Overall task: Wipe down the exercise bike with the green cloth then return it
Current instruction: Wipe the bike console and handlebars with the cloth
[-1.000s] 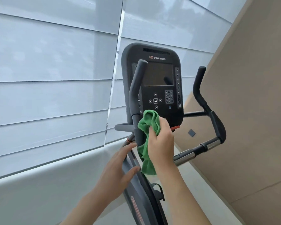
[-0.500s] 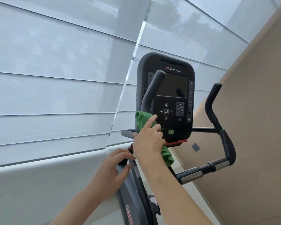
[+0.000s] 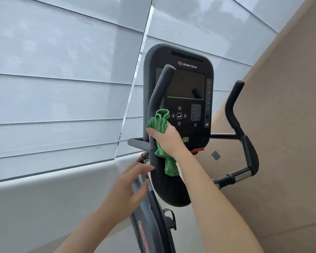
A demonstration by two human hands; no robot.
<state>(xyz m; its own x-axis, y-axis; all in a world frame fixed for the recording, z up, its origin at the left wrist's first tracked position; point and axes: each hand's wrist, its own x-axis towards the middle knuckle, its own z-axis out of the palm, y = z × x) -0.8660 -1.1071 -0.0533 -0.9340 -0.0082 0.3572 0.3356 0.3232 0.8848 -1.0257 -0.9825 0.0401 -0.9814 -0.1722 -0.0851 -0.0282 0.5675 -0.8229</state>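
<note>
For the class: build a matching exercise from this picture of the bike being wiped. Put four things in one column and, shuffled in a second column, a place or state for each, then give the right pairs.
Column 1
1. green cloth
2. left hand
3. console screen
4. right handlebar

Column 2
A. dark, not lit
B. untouched, at the far right of the bike
C. bunched in the right hand against the left handlebar
D. fingers relaxed, holding nothing, beside the bike frame

Pairs: 1-C, 2-D, 3-A, 4-B
</note>
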